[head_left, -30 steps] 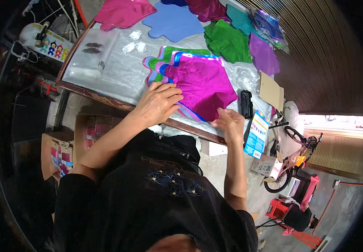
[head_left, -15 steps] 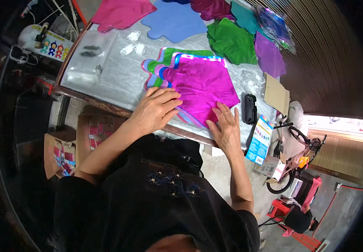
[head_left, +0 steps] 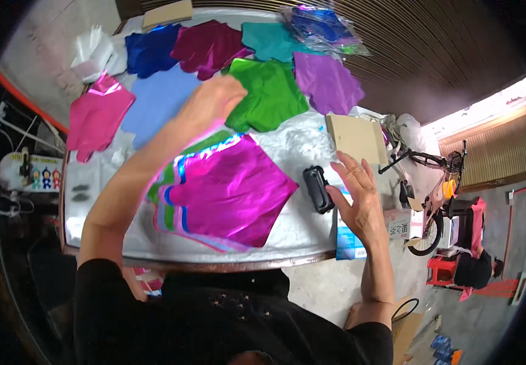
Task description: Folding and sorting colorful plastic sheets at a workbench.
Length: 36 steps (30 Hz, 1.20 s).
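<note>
Green foil sheets (head_left: pixel 268 97), likely light, slippery and easily creased, best pinched by an edge, lie on the table (head_left: pixel 299 234) near the left hand (head_left: pixel 213 104), whose blurred grip cannot be told, while the right hand (head_left: pixel 362 198) is spread wide beside the black case (head_left: pixel 318 189).
</note>
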### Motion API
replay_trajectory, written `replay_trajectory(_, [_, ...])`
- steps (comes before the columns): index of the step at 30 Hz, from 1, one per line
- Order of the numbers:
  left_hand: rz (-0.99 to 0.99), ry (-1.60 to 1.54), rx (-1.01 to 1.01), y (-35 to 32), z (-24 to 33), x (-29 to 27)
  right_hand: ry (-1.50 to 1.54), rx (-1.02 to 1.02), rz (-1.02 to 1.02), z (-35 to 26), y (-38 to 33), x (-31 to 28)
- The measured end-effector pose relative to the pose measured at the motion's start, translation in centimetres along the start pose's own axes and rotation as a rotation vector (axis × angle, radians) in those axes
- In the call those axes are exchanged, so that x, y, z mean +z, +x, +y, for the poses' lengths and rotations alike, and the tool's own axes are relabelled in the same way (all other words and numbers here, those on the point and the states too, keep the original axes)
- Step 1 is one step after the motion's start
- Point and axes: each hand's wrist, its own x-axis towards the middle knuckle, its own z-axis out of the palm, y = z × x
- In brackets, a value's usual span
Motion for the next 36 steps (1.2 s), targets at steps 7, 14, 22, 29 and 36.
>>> replay_trajectory(7, [-0.172,0.328,-0.149,12.7,-13.2,11.6,0.005,-0.041,-0.091,3.0,3.3,0.3])
replay_trajectory(14, [-0.211,0.296,0.056,15.0,-19.1,16.7,-0.013,-0.052,-0.120,6.1,6.0,0.9])
replay_trajectory(22, [-0.114,0.324,-0.096,15.1,-17.1,17.0,-0.004,-0.156,-0.163,9.1,10.8,3.8])
replay_trajectory(29, [0.075,-0.225,-0.665,14.6,-19.4,15.5,0.076,-0.191,-0.146,12.9,21.6,9.3])
replay_trajectory(36, [0.101,-0.319,-0.774,16.6,-19.4,17.3,-0.205,-0.142,-0.026,17.4,32.4,18.4])
